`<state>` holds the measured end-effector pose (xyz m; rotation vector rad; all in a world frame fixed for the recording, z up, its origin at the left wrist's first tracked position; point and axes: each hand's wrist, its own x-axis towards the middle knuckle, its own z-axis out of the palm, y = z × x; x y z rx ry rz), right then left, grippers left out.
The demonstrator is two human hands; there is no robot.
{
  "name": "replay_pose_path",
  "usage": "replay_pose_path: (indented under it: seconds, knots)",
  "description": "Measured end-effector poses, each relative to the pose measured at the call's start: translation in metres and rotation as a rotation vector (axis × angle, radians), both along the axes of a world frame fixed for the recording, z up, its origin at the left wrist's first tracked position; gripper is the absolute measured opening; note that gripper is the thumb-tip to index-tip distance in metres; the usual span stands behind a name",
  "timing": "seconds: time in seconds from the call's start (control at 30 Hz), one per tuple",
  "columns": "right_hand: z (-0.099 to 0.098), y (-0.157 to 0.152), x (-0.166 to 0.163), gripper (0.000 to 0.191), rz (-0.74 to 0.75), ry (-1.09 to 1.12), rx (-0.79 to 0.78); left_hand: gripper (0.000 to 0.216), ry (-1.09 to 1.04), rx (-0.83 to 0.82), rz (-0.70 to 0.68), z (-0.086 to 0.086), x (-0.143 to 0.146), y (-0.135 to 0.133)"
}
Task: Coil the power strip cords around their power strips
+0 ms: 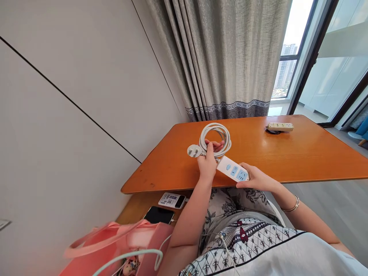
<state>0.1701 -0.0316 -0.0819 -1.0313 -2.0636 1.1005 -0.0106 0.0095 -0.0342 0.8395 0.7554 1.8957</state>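
My left hand (208, 163) is closed round the coiled white cord (227, 134) of a power strip, with the thumb over the loops. The cord's round white plug (194, 151) points out to the left of that hand, its prongs showing. In my right hand (255, 177) is the far end of the white power strip (230, 167), gripped between thumb and fingers. Its face, with light blue sockets and a switch, is turned up toward me. Both hands hold it just above the table's near edge.
On the wooden table (161, 161), a second, cream power strip (280, 127) lies at the far right with a dark cord. A pink bag (115, 245), a black phone (159, 215) and a power bank (171, 200) are at lower left. A curtain (238, 57) hangs behind.
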Motion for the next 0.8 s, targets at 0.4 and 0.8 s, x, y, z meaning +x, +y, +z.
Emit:
replay_pose_path:
  seconds: [0.4, 0.8]
  knots:
    - [0.087, 0.004, 0.030, 0.050, -0.179, 0.091, 0.649, 0.056, 0.432, -0.182, -0.623, -0.019, -0.013, 0.004]
    - [0.028, 0.062, 0.032, 0.035, 0.154, 0.659, -0.615, 0.064, 0.350, -0.329, -0.872, -0.037, -0.021, 0.019]
